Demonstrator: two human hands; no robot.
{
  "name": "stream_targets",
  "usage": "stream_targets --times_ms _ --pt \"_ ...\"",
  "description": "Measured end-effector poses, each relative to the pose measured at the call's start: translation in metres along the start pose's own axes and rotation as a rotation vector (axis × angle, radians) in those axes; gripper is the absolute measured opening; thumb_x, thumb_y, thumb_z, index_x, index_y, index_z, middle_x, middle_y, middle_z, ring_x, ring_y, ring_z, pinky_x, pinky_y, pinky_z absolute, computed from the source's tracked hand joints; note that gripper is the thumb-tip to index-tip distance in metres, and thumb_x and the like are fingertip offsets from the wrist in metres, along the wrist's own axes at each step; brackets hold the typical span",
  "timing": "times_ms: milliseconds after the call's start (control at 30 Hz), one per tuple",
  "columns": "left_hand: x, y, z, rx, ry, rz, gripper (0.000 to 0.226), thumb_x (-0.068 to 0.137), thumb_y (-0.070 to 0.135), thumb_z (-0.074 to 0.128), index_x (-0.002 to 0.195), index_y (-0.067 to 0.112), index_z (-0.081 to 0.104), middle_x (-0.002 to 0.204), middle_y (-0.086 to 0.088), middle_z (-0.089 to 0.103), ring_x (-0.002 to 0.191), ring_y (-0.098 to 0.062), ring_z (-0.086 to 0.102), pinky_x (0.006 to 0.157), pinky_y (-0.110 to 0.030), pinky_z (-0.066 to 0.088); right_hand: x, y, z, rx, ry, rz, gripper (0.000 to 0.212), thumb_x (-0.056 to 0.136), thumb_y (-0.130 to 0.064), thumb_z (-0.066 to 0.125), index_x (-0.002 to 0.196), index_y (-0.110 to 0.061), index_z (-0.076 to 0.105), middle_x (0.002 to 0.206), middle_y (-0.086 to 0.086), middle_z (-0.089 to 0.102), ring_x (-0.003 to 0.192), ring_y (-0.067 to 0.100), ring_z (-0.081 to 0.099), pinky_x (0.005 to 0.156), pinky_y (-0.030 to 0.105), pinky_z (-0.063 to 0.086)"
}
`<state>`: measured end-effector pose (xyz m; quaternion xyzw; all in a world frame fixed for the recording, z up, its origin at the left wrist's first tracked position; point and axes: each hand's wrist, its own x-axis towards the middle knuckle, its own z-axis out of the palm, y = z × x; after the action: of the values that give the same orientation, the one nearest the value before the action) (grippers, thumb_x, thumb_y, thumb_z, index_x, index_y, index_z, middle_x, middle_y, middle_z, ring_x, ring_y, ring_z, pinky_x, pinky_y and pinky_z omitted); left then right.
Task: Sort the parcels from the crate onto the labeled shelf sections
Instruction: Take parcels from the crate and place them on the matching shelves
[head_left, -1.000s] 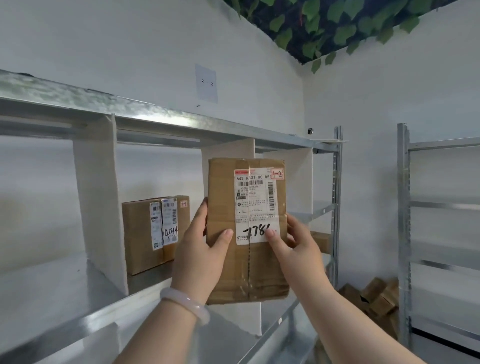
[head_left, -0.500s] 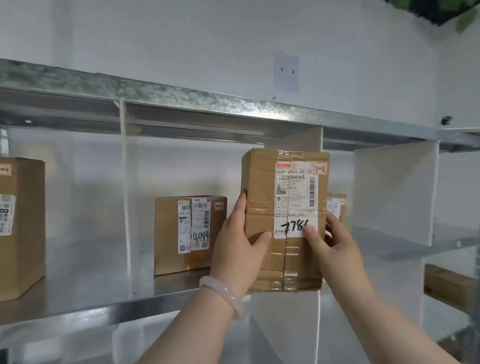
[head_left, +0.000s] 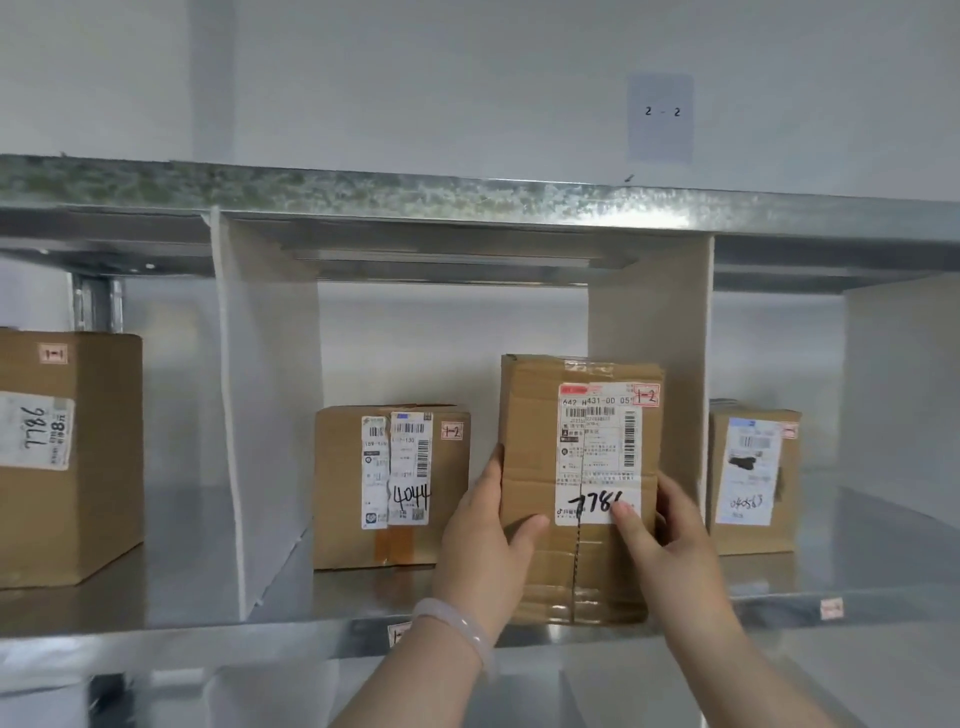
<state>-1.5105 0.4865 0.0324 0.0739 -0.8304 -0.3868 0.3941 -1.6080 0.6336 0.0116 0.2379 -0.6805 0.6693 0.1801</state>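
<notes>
Left hand (head_left: 483, 540) and right hand (head_left: 670, 535) both clamp tall brown cardboard parcel (head_left: 535, 431), apparently only partly on grey metal shelf (head_left: 208, 634) near edge. Early release: it tips off nearward.

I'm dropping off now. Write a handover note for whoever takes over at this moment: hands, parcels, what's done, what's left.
Hands: the left hand grips the left side of the held parcel; the right hand grips its right side, thumb on the label.
Parcels: the held parcel, stickered 1-2, is upright at the front edge of the shelf in the middle section, right of the 4044 parcel, also stickered 1-2. The 1-1 parcel stands in the left section, and another parcel in the right one.
Done: three parcels shelved.
Left: seat this one, release, fetch more; the crate is out of view.
</notes>
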Motion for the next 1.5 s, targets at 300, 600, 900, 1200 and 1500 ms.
stream_targets --times_ms 300,600,900,1200,1500 --pt "0.029 -0.013 0.018 0.066 0.054 -0.058 0.066 0.089 0.027 0.068 0.144 0.042 0.035 0.125 0.019 0.057 0.112 -0.002 0.054 0.092 -0.020 0.045 0.035 0.017 0.012 0.079 -0.103 0.100 0.045 0.089 -0.028 0.068 0.131 -0.034 0.055 0.116 -0.016 0.067 0.114 0.004 0.059 0.091 0.023 0.045" --pt "0.056 -0.020 0.036 0.013 0.073 -0.142 0.068 0.091 0.019 0.065 0.145 0.043 0.032 0.123 0.020 0.059 0.108 -0.002 0.055 0.094 -0.021 0.043 0.059 0.025 0.028 0.170 -0.095 0.196 0.039 0.089 -0.026 0.069 0.126 -0.033 0.058 0.109 -0.017 0.064 0.100 0.003 0.056 0.089 0.026 0.039" --pt "0.065 -0.026 0.043 -0.036 0.084 -0.178 0.077 0.092 0.018 0.063 0.151 0.044 0.021 0.132 0.014 0.056 0.118 -0.009 0.056 0.101 -0.029 0.045 0.065 0.024 0.032 0.169 -0.091 0.213 0.057 0.091 -0.024 0.066 0.142 -0.028 0.044 0.126 -0.013 0.055 0.115 0.010 0.052 0.094 0.026 0.038" --pt "0.023 -0.031 0.021 -0.164 0.085 -0.110 0.085 0.090 0.026 0.068 0.151 0.047 0.013 0.154 0.015 0.034 0.142 -0.008 0.033 0.116 -0.038 0.031 0.003 0.020 0.030 -0.138 -0.073 -0.078 0.071 0.086 -0.027 0.071 0.146 -0.037 0.035 0.145 -0.013 0.043 0.136 0.007 0.036 0.113 0.036 0.033" --pt "-0.058 -0.071 -0.063 -0.020 0.262 -0.062 0.059 0.086 0.031 0.066 0.128 0.060 0.036 0.133 0.030 0.046 0.127 0.005 0.046 0.108 -0.034 0.043 -0.091 -0.011 0.111 0.052 -0.366 -0.304 0.058 0.087 -0.033 0.068 0.137 -0.048 0.041 0.142 -0.024 0.043 0.134 -0.006 0.035 0.110 0.030 0.037"
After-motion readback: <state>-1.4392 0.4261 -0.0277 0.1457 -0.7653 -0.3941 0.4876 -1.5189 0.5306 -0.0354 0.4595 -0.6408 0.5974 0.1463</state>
